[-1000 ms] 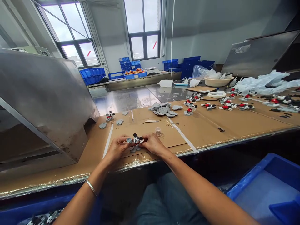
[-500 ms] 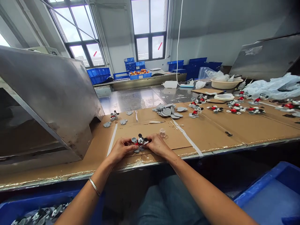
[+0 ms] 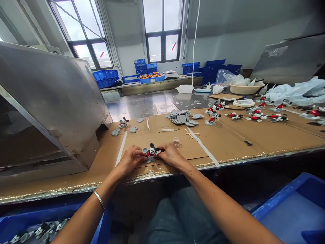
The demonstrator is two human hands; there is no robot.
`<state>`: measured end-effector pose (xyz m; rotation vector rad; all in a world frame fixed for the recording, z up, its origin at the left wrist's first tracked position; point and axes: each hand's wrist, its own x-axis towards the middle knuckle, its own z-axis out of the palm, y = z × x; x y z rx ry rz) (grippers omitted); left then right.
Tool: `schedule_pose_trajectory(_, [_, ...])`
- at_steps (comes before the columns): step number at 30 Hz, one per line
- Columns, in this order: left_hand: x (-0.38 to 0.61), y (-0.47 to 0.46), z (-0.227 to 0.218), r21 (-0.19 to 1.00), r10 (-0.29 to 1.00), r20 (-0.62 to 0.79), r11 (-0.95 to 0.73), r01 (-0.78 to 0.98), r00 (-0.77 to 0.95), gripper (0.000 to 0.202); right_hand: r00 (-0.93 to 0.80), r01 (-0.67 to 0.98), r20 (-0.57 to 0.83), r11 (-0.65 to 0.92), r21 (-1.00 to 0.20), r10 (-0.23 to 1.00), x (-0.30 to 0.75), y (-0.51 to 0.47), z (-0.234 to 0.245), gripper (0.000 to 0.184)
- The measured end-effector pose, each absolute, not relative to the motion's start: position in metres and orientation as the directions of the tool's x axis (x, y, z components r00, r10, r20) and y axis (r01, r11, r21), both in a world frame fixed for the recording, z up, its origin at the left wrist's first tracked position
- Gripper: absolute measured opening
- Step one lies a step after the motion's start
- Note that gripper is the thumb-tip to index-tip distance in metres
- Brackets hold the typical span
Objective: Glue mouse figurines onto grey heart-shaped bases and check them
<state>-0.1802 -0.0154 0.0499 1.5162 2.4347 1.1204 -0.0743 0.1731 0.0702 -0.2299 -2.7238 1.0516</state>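
Both my hands grip one small cartoon mouse figurine [image 3: 152, 150] at the front of the cardboard-covered bench. It has black round ears, a white face, a red body and a grey cup-like piece on its left side. My left hand [image 3: 132, 158] pinches it from the left, fingers closed. From the right, my right hand [image 3: 170, 154] holds it near its white hand, fingertips pressed together. Its grey base is low, at the cardboard; whether it touches is hard to tell. Beyond my right hand sits a small clear cup [image 3: 176, 141].
A pile of grey base pieces [image 3: 180, 118], a craft knife [image 3: 169, 130] and cotton swabs [image 3: 192, 133] lie behind. Another figurine [image 3: 123, 122] stands back left; several more [image 3: 234, 116] lie right. A metal box [image 3: 50, 101] borders the left. Blue bins [image 3: 291, 210] flank my legs.
My left hand's fingers have shifted their hold and sit more upright at the figurine's side. The figurine and my right hand stay nearly in place; the view has tilted slightly.
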Motion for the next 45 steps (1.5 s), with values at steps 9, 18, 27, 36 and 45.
schedule_pose_trajectory(9, [-0.199,-0.011,0.053,0.546,0.882,0.292,0.163,0.822,-0.369,0.02,-0.985,0.078,0.079,0.808,-0.584,0.152,-0.083,0.178,0.068,0.01])
schedule_pose_trajectory(18, [-0.187,-0.017,0.052,0.546,0.851,0.307,0.21,0.811,-0.427,0.022,-0.991,0.103,0.02,0.864,-0.492,0.129,-0.079,0.173,0.077,0.023])
schedule_pose_trajectory(27, [-0.201,-0.029,0.046,0.616,0.818,0.318,0.206,0.76,-0.48,0.025,-0.991,0.106,0.019,0.855,-0.507,0.134,-0.08,0.174,0.072,0.024])
schedule_pose_trajectory(36, [-0.188,-0.014,0.056,0.55,0.861,0.279,0.221,0.806,-0.426,0.025,-0.987,0.105,0.048,0.842,-0.528,0.154,-0.078,0.173,0.075,0.025])
schedule_pose_trajectory(45, [-0.196,-0.006,0.069,0.49,0.912,0.21,0.213,0.845,-0.352,0.024,-0.984,0.082,0.085,0.816,-0.572,0.159,-0.078,0.175,0.072,0.017])
